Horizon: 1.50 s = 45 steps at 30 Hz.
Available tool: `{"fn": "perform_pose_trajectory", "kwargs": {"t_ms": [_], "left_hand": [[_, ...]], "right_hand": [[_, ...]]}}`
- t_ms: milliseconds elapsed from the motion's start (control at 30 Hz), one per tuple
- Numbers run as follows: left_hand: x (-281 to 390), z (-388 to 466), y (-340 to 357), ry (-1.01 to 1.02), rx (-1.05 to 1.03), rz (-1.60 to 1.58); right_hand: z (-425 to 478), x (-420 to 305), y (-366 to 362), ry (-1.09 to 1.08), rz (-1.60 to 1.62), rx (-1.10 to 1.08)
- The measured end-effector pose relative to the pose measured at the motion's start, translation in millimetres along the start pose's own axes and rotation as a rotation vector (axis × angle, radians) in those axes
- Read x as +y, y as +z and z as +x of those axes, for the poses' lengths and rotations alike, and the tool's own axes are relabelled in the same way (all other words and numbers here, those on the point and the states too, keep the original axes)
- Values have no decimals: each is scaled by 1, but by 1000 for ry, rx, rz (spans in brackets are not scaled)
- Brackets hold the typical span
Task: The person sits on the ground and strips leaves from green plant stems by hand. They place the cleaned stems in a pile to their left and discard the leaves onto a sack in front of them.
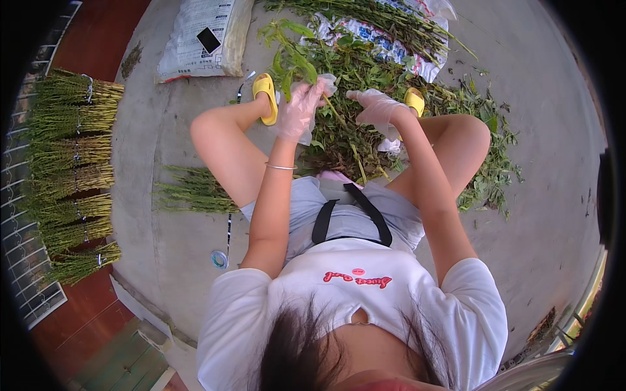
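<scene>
A leafy green plant stalk (335, 110) is gripped in my left hand (302, 105), which wears a thin clear plastic glove. Its fresh leaves (295, 58) spread above the fist, and the bare lower stem slants down to the right. My right hand (375, 107), gloved the same way, hovers just right of the stem with fingers apart. I see nothing held in it. Beneath both hands lies a heap of stripped leaves (337, 144), partly dark and wilted, between my legs. Pale cut stems (358, 163) stick out of the heap toward my lap.
Leafless stalks (391, 29) lie on printed plastic sacking (425, 66) at the far side. A filled woven sack (195, 54) carries a phone (209, 40). Tied stalk bundles (78, 146) line the left. A loose stalk bundle (198, 190) and a tape roll (219, 259) lie beside me.
</scene>
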<state>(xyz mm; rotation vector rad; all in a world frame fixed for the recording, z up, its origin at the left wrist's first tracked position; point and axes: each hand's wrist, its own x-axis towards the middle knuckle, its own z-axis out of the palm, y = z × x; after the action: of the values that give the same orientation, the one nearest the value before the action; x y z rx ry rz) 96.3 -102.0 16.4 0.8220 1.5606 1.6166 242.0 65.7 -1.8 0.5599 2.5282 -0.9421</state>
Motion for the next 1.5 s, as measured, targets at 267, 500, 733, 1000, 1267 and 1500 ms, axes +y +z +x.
{"fn": "perform_pose_trajectory", "kwargs": {"t_ms": [267, 500, 733, 1000, 1267, 1500], "left_hand": [[-11, -12, 4, 657, 141, 719], [11, -22, 1, 966, 115, 1166], [6, -19, -3, 1159, 178, 1846], [-22, -31, 1, 957, 470, 1676], [29, -40, 7, 716, 208, 1294], [38, -43, 16, 314, -24, -22]], "right_hand": [[-39, -114, -57, -562, 234, 931], [-55, -130, -53, -364, 591, 746], [-69, -143, -40, -520, 393, 981], [-64, -154, -47, -546, 158, 1122], [-69, -156, -51, -505, 184, 1097], [-60, -126, -52, -260, 15, 1069]]}}
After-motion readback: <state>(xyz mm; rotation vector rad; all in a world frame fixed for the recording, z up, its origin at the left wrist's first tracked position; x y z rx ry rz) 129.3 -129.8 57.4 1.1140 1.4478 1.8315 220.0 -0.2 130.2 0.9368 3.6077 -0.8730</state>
